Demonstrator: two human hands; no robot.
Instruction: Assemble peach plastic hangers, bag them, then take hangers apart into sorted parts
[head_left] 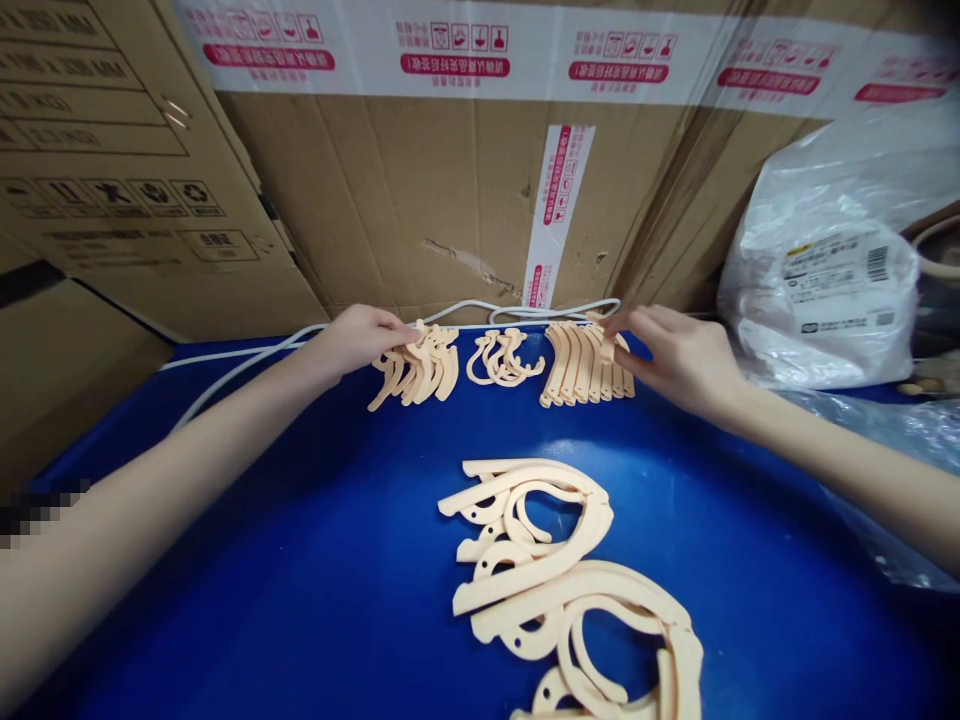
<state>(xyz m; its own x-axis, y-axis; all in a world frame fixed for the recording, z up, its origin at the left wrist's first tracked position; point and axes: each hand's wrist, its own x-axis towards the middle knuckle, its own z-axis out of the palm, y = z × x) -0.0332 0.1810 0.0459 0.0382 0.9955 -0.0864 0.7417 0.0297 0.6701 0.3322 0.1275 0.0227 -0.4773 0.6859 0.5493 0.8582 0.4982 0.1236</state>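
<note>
On a blue surface (337, 560) lie beige plastic curved pieces. My left hand (360, 335) is closed on the top of a fanned stack of hooked pieces (420, 370) at the far left. My right hand (675, 355) pinches one piece at the right end of a row of straight-legged pieces (581, 365). Between the two stacks lies a small bunch of hook pieces (502, 360), untouched. A larger heap of joined curved frames (555, 580) lies near me at the centre.
Large cardboard boxes (450, 200) with red-printed white tape stand right behind the blue surface. A white cable (240, 365) runs along the back edge. A white plastic bag with labels (825, 270) sits at the right, with clear plastic film (900, 440) below it.
</note>
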